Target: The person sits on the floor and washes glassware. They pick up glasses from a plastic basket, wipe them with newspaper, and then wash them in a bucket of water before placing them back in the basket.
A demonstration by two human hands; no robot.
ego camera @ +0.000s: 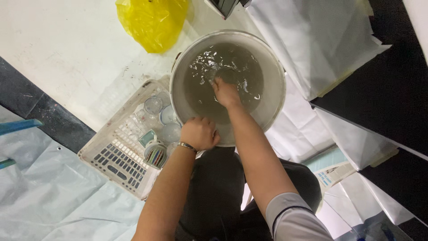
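1. Head view: right hand (226, 92) is plunged in a grey basin (272, 67) of cloudy water at 12 o'clock; its grip can't be told.
2. Left hand (199, 133), fingers curled, clamps the near rim.
3. Tilting could spill water over the crate of plastic cups (129, 147) at 9 o'clock.
4. White floor, plastic sheeting (49, 201) around.

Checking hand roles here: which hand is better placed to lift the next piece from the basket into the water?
Left, probably. The left hand grips the basin rim beside the basket; the right hand is submerged mid-basin.
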